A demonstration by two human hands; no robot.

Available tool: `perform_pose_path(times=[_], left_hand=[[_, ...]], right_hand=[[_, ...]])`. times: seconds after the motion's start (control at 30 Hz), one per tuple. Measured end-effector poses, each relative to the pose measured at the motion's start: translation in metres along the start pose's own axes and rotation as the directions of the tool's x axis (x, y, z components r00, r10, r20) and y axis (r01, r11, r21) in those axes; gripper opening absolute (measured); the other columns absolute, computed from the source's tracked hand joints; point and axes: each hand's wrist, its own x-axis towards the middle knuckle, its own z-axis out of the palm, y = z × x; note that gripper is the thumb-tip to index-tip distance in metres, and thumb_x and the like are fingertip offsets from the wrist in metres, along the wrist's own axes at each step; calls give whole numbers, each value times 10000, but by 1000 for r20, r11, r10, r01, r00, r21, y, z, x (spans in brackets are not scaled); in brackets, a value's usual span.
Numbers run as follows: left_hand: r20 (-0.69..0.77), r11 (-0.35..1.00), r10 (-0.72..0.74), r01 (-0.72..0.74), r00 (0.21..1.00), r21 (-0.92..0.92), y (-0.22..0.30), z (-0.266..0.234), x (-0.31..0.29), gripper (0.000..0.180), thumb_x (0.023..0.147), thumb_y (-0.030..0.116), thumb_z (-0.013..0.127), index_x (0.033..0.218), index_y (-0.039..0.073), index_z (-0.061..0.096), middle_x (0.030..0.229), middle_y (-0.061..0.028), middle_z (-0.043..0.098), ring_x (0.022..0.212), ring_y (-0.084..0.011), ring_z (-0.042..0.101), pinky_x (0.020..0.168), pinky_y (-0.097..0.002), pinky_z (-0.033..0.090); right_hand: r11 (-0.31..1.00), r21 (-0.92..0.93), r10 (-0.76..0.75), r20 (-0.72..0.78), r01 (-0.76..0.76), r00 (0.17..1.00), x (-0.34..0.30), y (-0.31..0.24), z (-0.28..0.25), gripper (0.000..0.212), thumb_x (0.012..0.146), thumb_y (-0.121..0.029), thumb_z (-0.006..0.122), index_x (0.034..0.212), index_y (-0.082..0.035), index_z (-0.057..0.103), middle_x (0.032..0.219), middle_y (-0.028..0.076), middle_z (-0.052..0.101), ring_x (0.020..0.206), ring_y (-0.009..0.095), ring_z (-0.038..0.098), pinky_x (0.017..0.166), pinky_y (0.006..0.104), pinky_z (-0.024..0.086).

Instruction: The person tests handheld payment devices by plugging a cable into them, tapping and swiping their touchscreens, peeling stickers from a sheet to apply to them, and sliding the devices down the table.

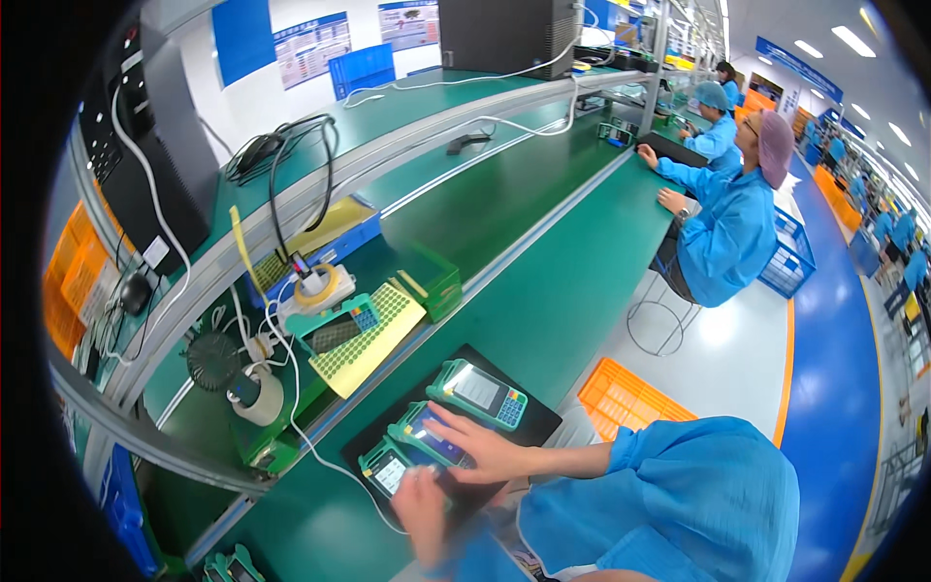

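Three payment terminals in green casings lie in a row on a black mat at the bench's near edge. My right hand (477,449) lies over the middle payment terminal (412,427), its fingers stretched across the screen. My left hand (421,506) is curled at the lower end of the left payment terminal (386,468), whose screen is lit. Its fingertips are pressed together, and what they pinch, if anything, is hidden. The right payment terminal (480,392) lies untouched with screen and keypad showing. Under all three, the black mat (535,423) shows at its edges.
Beyond the mat, another green terminal (339,326) rests on a yellow dotted sheet (380,341). A white cable (308,438) runs down near the mat. A small fan (213,360) stands left, below a metal shelf rail (388,150). An orange crate (621,398) and co-workers (727,233) are right.
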Motion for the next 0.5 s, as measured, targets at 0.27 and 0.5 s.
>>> perform_pose_path(times=[0.27, 0.5], left_hand=[[-385, 749, 183, 126, 904, 650, -19, -89, -56, 384, 1073, 322, 546, 905, 10, 693, 776, -111, 731, 636, -281, 686, 605, -411, 546], [-326, 904, 91, 59, 941, 423, -30, -60, -66, 318, 1071, 243, 547, 1053, -31, 706, 885, -167, 742, 786, -258, 711, 680, -386, 549]], right_hand=[[997, -79, -9, -18, 8, 1000, -4, -1, 4, 919, 811, -136, 730, 1611, -102, 280, 1706, 197, 117, 1424, 455, 388, 1093, 483, 465], [993, -115, 3, -100, -15, 995, -7, -1, 2, 899, 784, -140, 737, 1591, -105, 342, 1692, 215, 174, 1394, 454, 428, 1120, 481, 441]])
